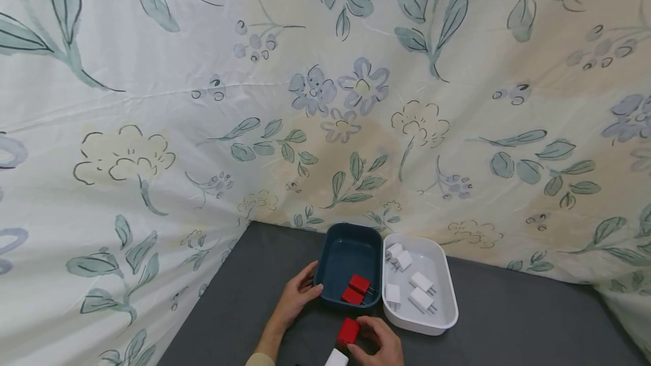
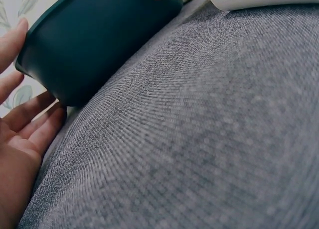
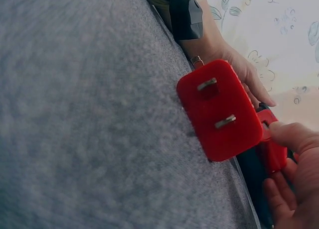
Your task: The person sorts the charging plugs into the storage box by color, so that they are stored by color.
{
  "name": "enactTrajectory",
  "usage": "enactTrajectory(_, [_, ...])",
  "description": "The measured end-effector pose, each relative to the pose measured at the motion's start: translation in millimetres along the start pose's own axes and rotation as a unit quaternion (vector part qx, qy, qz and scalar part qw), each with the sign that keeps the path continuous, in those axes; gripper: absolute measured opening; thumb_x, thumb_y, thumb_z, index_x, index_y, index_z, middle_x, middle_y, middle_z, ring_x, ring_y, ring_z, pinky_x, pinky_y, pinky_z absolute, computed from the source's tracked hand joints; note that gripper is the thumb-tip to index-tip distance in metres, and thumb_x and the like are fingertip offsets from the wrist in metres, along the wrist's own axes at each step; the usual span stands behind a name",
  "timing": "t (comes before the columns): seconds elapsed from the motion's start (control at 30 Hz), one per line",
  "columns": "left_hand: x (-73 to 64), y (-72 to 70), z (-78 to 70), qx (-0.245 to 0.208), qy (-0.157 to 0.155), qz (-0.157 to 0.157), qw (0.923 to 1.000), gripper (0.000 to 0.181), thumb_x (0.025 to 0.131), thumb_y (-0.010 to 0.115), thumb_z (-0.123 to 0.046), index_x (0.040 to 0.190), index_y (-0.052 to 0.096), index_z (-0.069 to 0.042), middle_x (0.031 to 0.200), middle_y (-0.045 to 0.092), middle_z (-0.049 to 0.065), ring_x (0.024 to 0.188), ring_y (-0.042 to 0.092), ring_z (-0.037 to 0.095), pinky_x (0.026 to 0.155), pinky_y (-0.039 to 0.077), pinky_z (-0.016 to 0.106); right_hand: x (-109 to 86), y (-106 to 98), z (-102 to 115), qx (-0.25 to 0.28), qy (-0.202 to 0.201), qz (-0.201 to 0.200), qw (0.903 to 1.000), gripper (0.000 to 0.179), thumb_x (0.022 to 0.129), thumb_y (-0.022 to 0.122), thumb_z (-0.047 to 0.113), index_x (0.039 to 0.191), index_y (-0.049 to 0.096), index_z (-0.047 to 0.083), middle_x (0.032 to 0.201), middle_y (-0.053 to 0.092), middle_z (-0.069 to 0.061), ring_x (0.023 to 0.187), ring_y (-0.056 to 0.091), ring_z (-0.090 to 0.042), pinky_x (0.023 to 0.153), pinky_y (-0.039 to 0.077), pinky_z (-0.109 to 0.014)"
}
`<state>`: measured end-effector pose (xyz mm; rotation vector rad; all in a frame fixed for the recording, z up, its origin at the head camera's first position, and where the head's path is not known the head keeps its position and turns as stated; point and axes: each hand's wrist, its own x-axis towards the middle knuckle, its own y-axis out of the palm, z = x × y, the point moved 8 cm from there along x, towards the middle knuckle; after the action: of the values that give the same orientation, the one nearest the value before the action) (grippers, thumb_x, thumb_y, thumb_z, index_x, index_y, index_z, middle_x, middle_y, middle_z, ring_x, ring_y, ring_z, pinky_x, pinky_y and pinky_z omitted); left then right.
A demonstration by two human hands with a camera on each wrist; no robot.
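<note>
My left hand (image 1: pixel 296 292) grips the front left corner of a dark blue plastic bin (image 1: pixel 333 253). In the left wrist view, fingertips show at the bin's (image 2: pixel 94 45) rim and others against its lower edge. Two red plug chargers (image 1: pixel 359 283) lie near the bin's front right. In front of the bin, my right hand (image 1: pixel 380 343) pinches a red charger (image 1: pixel 348 332) between thumb and fingers. The right wrist view has a red charger face (image 3: pixel 219 109) with two metal prongs close to the camera, and a red piece (image 3: pixel 275 152) at the right hand's fingers (image 3: pixel 294 137).
A white bin (image 1: pixel 447 292) stands against the blue one's right side, with several white plug chargers (image 1: pixel 421 300) inside. A white block (image 1: pixel 337 358) is cut by the frame's lower edge. Behind the dark grey cloth surface (image 1: pixel 519 309) hangs a flowered curtain (image 1: pixel 356 146).
</note>
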<state>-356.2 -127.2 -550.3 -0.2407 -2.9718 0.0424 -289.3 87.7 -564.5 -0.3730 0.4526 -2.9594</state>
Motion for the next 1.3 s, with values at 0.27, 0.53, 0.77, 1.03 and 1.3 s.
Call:
enactTrajectory(0.27, [-0.2, -0.4, 1.6, -0.001, 0.005, 0.002, 1.0, 0.06, 0.089, 0.06, -0.013, 0.143, 0.033, -0.009, 0.141, 0.039, 0.022, 0.125, 0.043, 0.034, 0.102, 0.036, 0.046, 1.3, -3.5, 8.6, 0.007, 0.018, -0.029, 0.9994, 0.054, 0.06, 0.086, 0.026, 0.107, 0.063, 0.012, 0.099, 0.062, 0.0, 0.084, 0.063, -0.006, 0.074, 0.052, -0.02])
enactTrajectory(0.53, [0.4, -1.8, 2.9, 0.002, 0.008, 0.002, 1.0, 0.061, 0.089, 0.06, -0.012, 0.143, 0.033, -0.008, 0.14, 0.04, 0.022, 0.124, 0.044, 0.034, 0.101, 0.038, 0.043, 3.0, -2.2, 18.5, 0.017, 0.004, -0.041, 0.999, 0.053, 0.059, 0.086, 0.027, 0.105, 0.064, 0.014, 0.098, 0.062, 0.002, 0.084, 0.063, -0.008, 0.073, 0.054, -0.024])
enactTrajectory(0.77, [1.6, -1.5, 3.5, 0.001, -0.001, 0.001, 1.0, 0.061, 0.089, 0.06, -0.014, 0.143, 0.033, -0.009, 0.141, 0.04, 0.021, 0.125, 0.043, 0.034, 0.101, 0.038, 0.042, 4.8, -1.0, 22.2, 0.019, 0.009, -0.054, 0.9983, 0.051, 0.058, 0.086, 0.028, 0.103, 0.065, 0.015, 0.097, 0.063, 0.004, 0.083, 0.062, -0.009, 0.072, 0.053, -0.023])
enactTrajectory(1.03, [1.7, -1.4, 3.7, 0.0, -0.005, 0.001, 1.0, 0.06, 0.089, 0.06, -0.014, 0.143, 0.033, -0.008, 0.14, 0.041, 0.022, 0.124, 0.044, 0.035, 0.1, 0.04, 0.039, 4.8, 4.1, 29.4, 0.013, 0.005, -0.042, 0.999, 0.052, 0.061, 0.084, 0.032, 0.106, 0.064, 0.016, 0.1, 0.062, 0.004, 0.087, 0.061, -0.012, 0.072, 0.053, -0.023])
enactTrajectory(1.3, [2.2, -1.3, 4.5, -0.004, -0.006, 0.002, 1.0, 0.061, 0.089, 0.06, -0.014, 0.143, 0.033, -0.008, 0.141, 0.04, 0.021, 0.126, 0.042, 0.036, 0.1, 0.039, 0.039, 6.9, 1.4, 39.0, 0.023, -0.034, -0.072, 0.9966, 0.05, 0.059, 0.086, 0.028, 0.103, 0.066, 0.014, 0.097, 0.063, 0.004, 0.084, 0.062, -0.016, 0.069, 0.055, -0.028])
